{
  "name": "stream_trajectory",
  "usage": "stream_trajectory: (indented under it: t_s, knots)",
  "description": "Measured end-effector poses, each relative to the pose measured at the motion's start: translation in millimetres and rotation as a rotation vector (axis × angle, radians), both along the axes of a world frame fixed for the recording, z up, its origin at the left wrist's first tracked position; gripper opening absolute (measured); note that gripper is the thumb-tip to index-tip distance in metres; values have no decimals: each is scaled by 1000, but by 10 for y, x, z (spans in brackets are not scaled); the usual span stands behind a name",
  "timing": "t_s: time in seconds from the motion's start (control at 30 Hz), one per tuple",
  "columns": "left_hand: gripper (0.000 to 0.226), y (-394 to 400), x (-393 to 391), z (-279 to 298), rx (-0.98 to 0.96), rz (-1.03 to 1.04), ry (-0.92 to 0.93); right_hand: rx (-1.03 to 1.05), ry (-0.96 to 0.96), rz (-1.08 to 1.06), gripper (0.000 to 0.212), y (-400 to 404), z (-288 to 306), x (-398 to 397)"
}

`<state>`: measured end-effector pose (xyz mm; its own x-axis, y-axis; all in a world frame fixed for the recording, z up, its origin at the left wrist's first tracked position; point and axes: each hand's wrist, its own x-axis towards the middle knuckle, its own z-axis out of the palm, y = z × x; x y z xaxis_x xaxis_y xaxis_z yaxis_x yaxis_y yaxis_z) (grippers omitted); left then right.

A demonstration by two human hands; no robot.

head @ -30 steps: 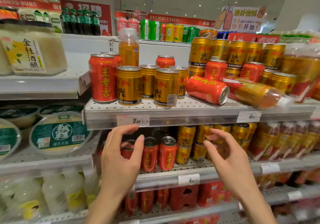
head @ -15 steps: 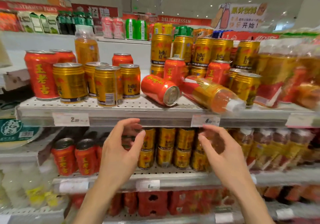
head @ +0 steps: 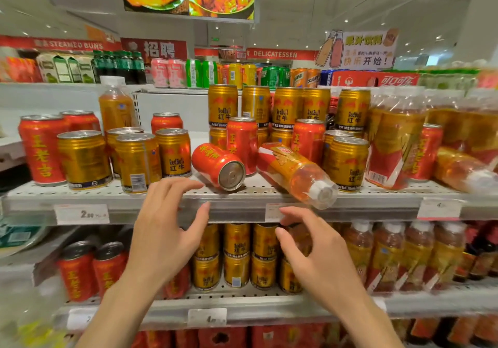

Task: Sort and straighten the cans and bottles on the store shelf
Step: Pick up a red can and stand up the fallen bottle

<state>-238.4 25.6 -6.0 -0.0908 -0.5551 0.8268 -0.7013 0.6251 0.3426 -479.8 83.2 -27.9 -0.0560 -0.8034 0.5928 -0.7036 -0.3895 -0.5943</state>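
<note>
On the upper shelf (head: 242,204) a red can (head: 217,165) lies on its side with its base facing me. Right of it an amber tea bottle (head: 296,175) lies tipped, its white cap over the shelf edge. Upright gold cans (head: 137,161) and red cans (head: 40,149) stand mixed on the left; stacked gold cans (head: 288,107) stand behind. My left hand (head: 164,237) is open, fingertips at the shelf edge just left of the fallen can. My right hand (head: 315,258) is open just below the tipped bottle. Neither holds anything.
Wrapped packs of tea bottles (head: 398,137) lean at the right of the upper shelf. The lower shelf (head: 242,307) carries red cans, stacked gold cans and tea bottles. Price tags (head: 80,214) hang along the shelf rail. A further shelf of drinks (head: 204,74) runs behind.
Both hands have risen from in front of the lower shelf to the edge of the upper shelf, and the view has shifted right and upward. No can or bottle has moved.
</note>
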Motion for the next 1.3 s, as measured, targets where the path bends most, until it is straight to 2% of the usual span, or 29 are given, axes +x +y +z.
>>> stream_trajectory:
  t_s: [0.23,0.4,0.53,0.63,0.8,1.0,1.17,1.3]
  knots:
    - [26,-250,330,83,32,36,-254,-180,145,25,30,-237,206,378]
    - [23,-343,449,91,61,-18,-245,-247,202,-29,46,-476,363,577]
    - [24,-399,480,93,60,-46,-231,-196,226,-58,67,-638,461,665]
    - [26,-416,472,91,52,-40,-228,-155,215,-61,74,-738,481,729]
    - [28,-425,459,78,62,-38,-212,-186,110,-31,66,-788,540,725]
    - [31,-436,405,62,59,-8,-190,-197,-10,7,55,-826,902,718]
    - [32,-436,388,60,62,7,-191,-196,72,-10,44,-975,1089,800]
    - [34,-439,379,57,59,11,-183,-121,171,-43,50,-1102,1155,842]
